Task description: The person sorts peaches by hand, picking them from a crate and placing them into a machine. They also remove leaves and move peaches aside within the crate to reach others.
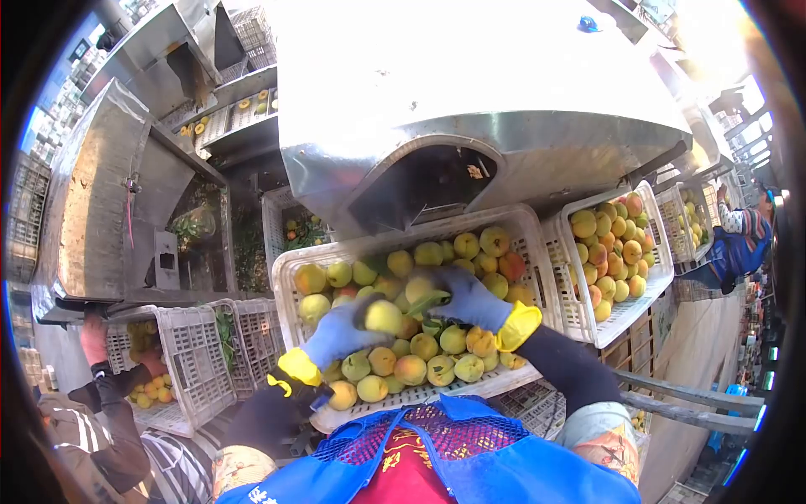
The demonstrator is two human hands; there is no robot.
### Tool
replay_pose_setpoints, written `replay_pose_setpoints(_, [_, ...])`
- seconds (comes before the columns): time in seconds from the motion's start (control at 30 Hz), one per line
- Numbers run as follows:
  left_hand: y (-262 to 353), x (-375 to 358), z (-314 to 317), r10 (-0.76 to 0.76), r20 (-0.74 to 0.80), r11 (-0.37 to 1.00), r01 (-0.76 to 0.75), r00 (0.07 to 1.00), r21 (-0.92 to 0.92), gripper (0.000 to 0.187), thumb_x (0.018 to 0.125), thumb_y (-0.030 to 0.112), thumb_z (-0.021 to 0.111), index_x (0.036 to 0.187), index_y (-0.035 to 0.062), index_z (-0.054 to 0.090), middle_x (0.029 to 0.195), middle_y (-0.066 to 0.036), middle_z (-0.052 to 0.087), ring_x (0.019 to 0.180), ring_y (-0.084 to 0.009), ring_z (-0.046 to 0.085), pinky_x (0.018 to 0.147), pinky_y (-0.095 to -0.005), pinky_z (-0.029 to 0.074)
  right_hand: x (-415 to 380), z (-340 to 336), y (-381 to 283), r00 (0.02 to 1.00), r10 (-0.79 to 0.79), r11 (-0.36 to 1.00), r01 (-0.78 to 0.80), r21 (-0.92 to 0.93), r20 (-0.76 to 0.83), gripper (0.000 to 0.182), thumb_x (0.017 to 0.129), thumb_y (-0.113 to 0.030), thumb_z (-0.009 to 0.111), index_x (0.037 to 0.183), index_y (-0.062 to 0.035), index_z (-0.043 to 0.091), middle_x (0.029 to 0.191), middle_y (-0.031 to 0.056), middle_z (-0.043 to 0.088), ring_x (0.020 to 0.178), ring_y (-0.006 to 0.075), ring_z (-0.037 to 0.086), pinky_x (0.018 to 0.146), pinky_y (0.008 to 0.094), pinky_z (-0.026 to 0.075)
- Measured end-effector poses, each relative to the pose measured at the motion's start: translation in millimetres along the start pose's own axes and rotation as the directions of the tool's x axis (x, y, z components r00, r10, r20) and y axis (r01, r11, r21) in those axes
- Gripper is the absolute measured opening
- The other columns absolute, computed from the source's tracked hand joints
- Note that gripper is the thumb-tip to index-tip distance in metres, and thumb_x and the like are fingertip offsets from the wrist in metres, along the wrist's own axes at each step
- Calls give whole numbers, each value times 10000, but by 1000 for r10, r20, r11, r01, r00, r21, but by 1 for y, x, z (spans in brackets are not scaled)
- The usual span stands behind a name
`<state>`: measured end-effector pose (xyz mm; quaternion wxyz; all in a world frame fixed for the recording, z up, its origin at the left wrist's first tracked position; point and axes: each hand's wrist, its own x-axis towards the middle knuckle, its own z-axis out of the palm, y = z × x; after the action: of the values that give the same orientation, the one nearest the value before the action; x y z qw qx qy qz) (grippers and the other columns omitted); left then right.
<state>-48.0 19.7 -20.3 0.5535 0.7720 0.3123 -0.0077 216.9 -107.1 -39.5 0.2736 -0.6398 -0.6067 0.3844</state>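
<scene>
A white plastic crate (290, 323) full of yellow-green and reddish peaches (441, 370) lies in front of me. My left hand (344, 330), in a blue glove with a yellow cuff, is closed around a pale yellow peach (384, 317) above the pile. My right hand (470, 298), gloved alike, curls over another peach (419, 291) in the middle of the crate. Green leaves (430, 302) stick out beside its fingers. The right fingertips are partly hidden and slightly blurred.
A metal machine (571, 139) with a dark opening (428, 181) rises just behind the crate. To the right is another peach crate (659, 244). A co-worker (109, 437) reaches into a crate at left; another person (743, 239) stands far right. Metal rails (697, 412) run at lower right.
</scene>
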Motion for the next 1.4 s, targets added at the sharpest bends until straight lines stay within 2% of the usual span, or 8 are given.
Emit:
replay_pose_setpoints(0.07, [-5, 1, 12, -25, 22, 700, 33, 999, -714, 595, 963, 294, 656, 1451, 5, 476, 1310, -122, 620, 1182, -235, 620, 1026, -374, 508, -5, -6, -28, 980, 191, 676, -90, 731, -56, 800, 754, -179, 862, 1455, -38, 502, 1374, 119, 593, 1236, 211, 569, 1044, 367, 480])
replay_pose_setpoints(0.13, [-15, -7, 39, -99, 82, 160, 98, 992, -982, 642, 986, 432, 628, 1442, 8, 472, 1330, -147, 601, 1175, -272, 623, 1042, -396, 509, -8, 9, -44, 959, 179, 718, 27, 695, -221, 834, 757, -143, 868, 1484, -44, 471, 1379, 77, 599, 1201, 173, 578, 1001, 327, 515])
replay_pose_setpoints(0.27, [-12, -7, 54, -18, -36, -147, -38, 999, -988, 762, 952, 584, 610, 1428, 6, 470, 1353, -187, 578, 1135, -341, 639, 1008, -454, 537, -10, 34, -59, 906, 163, 856, 67, 513, -390, 838, 758, -223, 882, 1468, -40, 477, 1332, 114, 642, 1161, 207, 630, 968, 350, 529])
replay_pose_setpoints(0.43, [30, -18, 13, -44, -200, 387, -168, 979, -907, 710, 893, 432, 693, 1445, 36, 485, 1346, -109, 578, 1224, -238, 571, 1055, -387, 477, -9, 22, -108, 857, 79, 989, -2, 150, -510, 866, 779, -369, 847, 1461, -21, 443, 1245, 198, 657, 1094, 373, 658, 928, 425, 536])
replay_pose_setpoints(0.8, [-12, 15, 12, 29, -287, 415, -273, 957, -868, 639, 1002, 478, 555, 1415, -9, 510, 1329, -122, 605, 1208, -216, 587, 1021, -375, 500, 75, -15, -74, 519, -475, 856, 84, -511, -711, 692, 757, -382, 830, 1304, -38, 582, 1305, 222, 590, 1135, 454, 583, 1014, 554, 459])
replay_pose_setpoints(0.9, [-16, 13, 23, -85, -316, 550, -220, 945, -806, 728, 990, 568, 534, 1419, -18, 488, 1314, -153, 607, 1167, -253, 617, 993, -393, 530, 113, 1, -42, 540, -582, 474, -383, -793, -608, 558, 795, -238, 810, 1312, -133, 629, 1333, 176, 577, 1212, 433, 551, 1047, 553, 435])
replay_pose_setpoints(1.1, [18, 14, 19, -38, -194, 151, -186, 980, -971, 632, 1004, 477, 585, 1384, -26, 530, 1309, -141, 624, 1167, -243, 625, 999, -388, 532, 73, -47, -106, 642, -432, 891, 196, -409, -634, 670, 770, -303, 848, 1340, -74, 581, 1301, 191, 607, 1175, 414, 582, 1028, 533, 462])
replay_pose_setpoints(1.4, [-1, 16, 23, -116, -225, 299, -182, 967, -937, 613, 1041, 477, 515, 1387, -29, 517, 1302, -165, 630, 1145, -257, 643, 1000, -393, 534, 92, -5, -63, 539, -192, 981, 95, -167, -820, 682, 725, -283, 875, 1298, -45, 592, 1277, 179, 609, 1158, 399, 582, 1004, 504, 479])
